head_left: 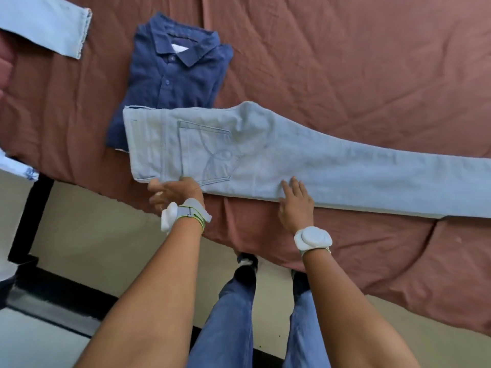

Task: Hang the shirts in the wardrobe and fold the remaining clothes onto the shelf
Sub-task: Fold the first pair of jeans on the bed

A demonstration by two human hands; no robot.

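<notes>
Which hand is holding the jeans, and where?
Left hand grips the light jeans at the waistband's near edge; right hand only rests flat on the thigh.

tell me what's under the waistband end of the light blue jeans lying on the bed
The folded navy polo shirt lies under the light blue jeans; its lower edge is covered. Elsewhere they rest on the reddish-brown bedsheet. Anything else beneath is hidden.

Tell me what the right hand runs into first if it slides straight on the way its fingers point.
The right hand already rests flat on the light jeans, fingers pointing up the bed. Going on, it would cross the jeans, then reach the bare brown bedsheet; nothing else seems to lie ahead.
</notes>
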